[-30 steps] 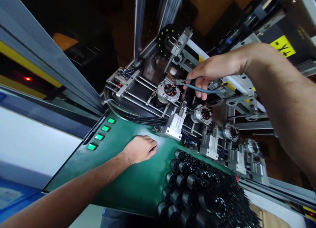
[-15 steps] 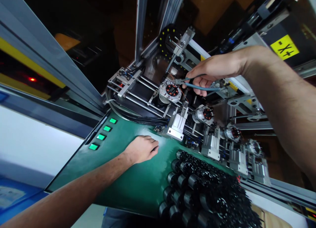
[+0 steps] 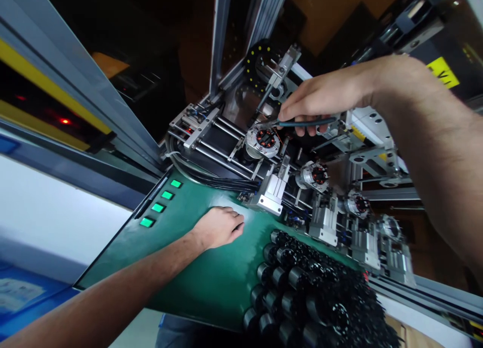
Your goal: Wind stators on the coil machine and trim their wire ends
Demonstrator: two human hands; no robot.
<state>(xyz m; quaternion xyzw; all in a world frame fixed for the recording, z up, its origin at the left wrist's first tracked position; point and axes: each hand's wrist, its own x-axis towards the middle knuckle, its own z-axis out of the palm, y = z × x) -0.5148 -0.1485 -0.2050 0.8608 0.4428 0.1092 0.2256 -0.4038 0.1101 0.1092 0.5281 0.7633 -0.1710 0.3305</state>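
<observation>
Right hand [image 3: 320, 99] squeezes pliers [image 3: 302, 122] above stator [image 3: 265, 138]; left hand [image 3: 221, 226] flat on green panel [image 3: 196, 282].

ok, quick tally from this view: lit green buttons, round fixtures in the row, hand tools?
lit green buttons: 4
round fixtures in the row: 4
blue-handled pliers: 1, held in the right hand
Total: 9

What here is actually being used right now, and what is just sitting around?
In use:
- pliers, held in the right hand
- wound stator at the pliers' tip

Sitting around:
- black parts in a heap
- green buttons
- next stator
- green panel, with the left hand resting on it
</observation>
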